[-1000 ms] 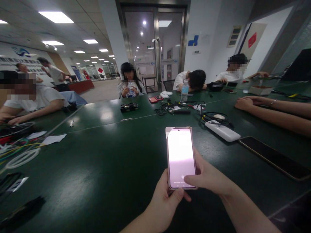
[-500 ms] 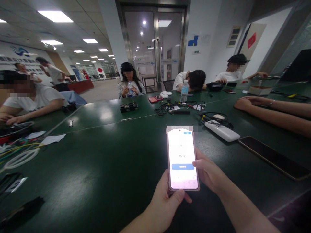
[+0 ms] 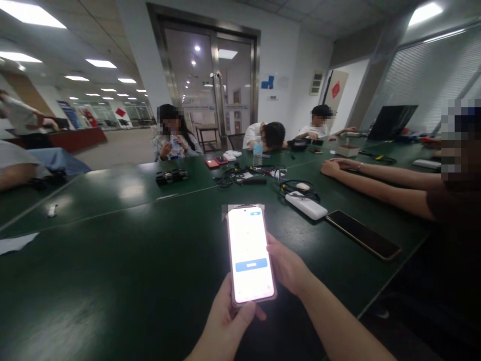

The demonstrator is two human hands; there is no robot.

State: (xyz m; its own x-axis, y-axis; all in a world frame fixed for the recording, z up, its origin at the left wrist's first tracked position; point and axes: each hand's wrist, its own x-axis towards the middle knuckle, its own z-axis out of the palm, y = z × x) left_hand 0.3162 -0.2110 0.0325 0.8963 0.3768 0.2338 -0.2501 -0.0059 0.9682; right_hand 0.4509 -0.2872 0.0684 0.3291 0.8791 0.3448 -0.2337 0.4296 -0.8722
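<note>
Both hands grip one lit phone (image 3: 250, 255) above the near edge of a dark green table (image 3: 112, 260). Left hand (image 3: 225, 326) is closed around the lower end of the phone from below, its thumb lying across the bottom edge of the casing. Right hand (image 3: 287, 265) is closed against the right side of the phone, fingers behind the casing and thumb at the screen's right margin. Phone is held upright and tilted slightly left at the top, its screen bright white with a blue bar in the lower half; any text on it is too small to read. On the table, to the right of the phone and well apart from it, a second phone (image 3: 363, 234) lies flat with a dark screen. Just beyond that lies a white power bank (image 3: 306, 206), with a tangle of black cables (image 3: 259, 176) behind it. A water bottle (image 3: 257, 151) stands upright further back, near a person resting head-down on the table. A small black device (image 3: 172, 176) sits alone on the left-centre of the table. A co-worker's forearms (image 3: 376, 181) rest on the table at the right, hands together. Other people are seated along the far side, before a glass double door (image 3: 212, 85).
</note>
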